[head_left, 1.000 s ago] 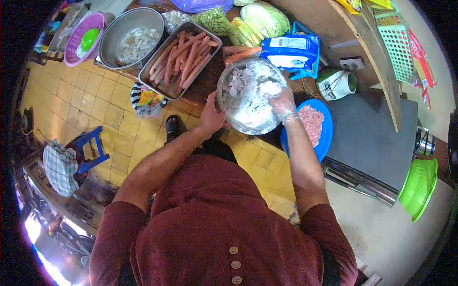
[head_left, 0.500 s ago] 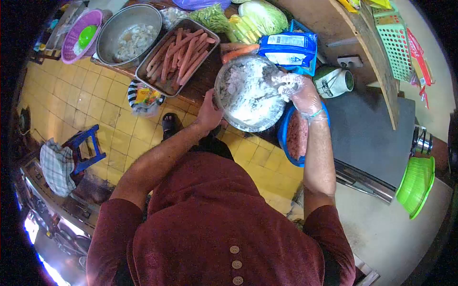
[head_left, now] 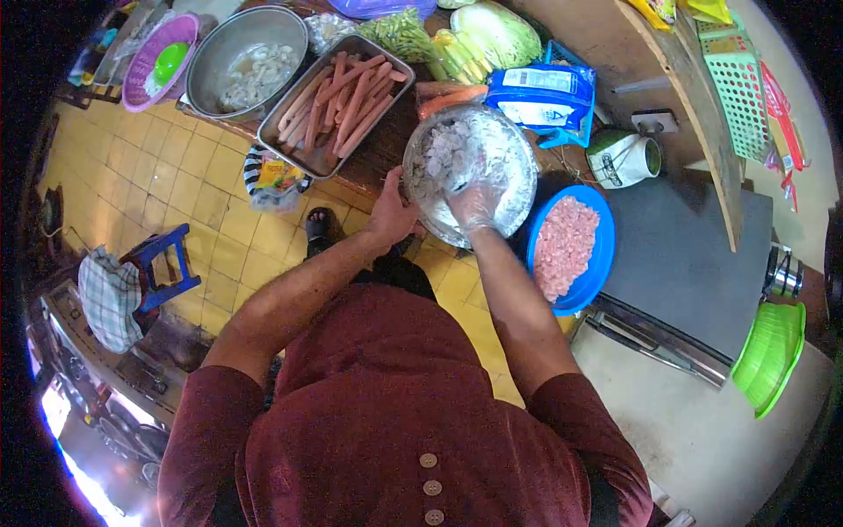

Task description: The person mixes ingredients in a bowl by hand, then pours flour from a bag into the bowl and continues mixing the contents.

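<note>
A round metal bowl (head_left: 524, 198) holds white flour with floured lumps (head_left: 446, 151) at its left side. My left hand (head_left: 392, 209) grips the bowl's left rim. My right hand (head_left: 472, 207), in a clear plastic glove, reaches inside the bowl over the flour; its fingertips are low in the bowl and partly hidden. Just right of the bowl, a blue basin (head_left: 600, 263) contains pink minced meat (head_left: 565, 246).
A metal tray (head_left: 272, 145) of sausages (head_left: 338, 110) and a large pot (head_left: 200, 75) stand left of the bowl. Behind are cabbage (head_left: 505, 35), carrots (head_left: 448, 98) and a blue flour packet (head_left: 540, 95). A dark flat surface (head_left: 685, 255) lies right of the basin.
My right hand has moved left and down from the bowl's right rim into the bowl. The floury clump that was at it is no longer there. The blue basin is now uncovered by my arm.
</note>
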{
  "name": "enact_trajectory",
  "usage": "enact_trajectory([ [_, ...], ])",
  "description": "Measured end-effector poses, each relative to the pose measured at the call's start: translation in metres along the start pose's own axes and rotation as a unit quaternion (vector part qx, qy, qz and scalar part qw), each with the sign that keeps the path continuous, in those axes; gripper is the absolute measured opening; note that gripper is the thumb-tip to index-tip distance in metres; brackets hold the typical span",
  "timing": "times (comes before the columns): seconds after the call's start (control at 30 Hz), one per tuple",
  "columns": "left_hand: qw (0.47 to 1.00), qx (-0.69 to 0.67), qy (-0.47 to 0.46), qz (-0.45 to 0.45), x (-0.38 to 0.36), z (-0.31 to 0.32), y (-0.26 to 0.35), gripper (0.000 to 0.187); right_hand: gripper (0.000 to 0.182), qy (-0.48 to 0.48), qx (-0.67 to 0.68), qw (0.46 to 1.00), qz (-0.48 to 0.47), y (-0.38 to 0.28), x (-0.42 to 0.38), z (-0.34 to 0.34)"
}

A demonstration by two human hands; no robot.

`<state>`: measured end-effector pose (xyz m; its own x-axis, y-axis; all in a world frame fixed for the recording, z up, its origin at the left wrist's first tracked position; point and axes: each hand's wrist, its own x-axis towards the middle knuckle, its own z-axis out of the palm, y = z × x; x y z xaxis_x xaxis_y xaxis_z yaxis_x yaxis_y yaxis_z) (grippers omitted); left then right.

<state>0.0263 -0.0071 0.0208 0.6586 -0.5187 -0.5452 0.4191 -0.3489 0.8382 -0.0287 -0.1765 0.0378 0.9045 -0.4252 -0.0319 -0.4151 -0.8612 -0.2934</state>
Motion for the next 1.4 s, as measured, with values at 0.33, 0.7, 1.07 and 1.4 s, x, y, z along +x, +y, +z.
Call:
enact_trajectory([
  [0.33, 0.984, -0.171, -0.037, 0.035, -0.003, 0.000, -0.003, 0.067, 0.040, -0.099, 0.300, 0.949, 0.009, 0.066, 0.023, -0.061],
  [0.7, 0.998, -0.017, -0.024, 0.054, 0.013, 0.000, -0.022, 0.070, 0.016, -0.105, 0.156, 0.982, 0.010, 0.002, 0.029, -0.172],
  [1.07, 0.992, -0.121, -0.036, 0.032, -0.001, 0.000, -0.001, 0.068, 0.037, -0.301, 0.094, 0.948, -0.051, 0.000, 0.071, -0.170],
  [1.4, 0.977, -0.213, 0.021, 0.014, -0.001, 0.008, -0.007, 0.068, 0.054, -0.249, 0.049, 0.924, -0.286, 0.012, 0.048, -0.018],
])
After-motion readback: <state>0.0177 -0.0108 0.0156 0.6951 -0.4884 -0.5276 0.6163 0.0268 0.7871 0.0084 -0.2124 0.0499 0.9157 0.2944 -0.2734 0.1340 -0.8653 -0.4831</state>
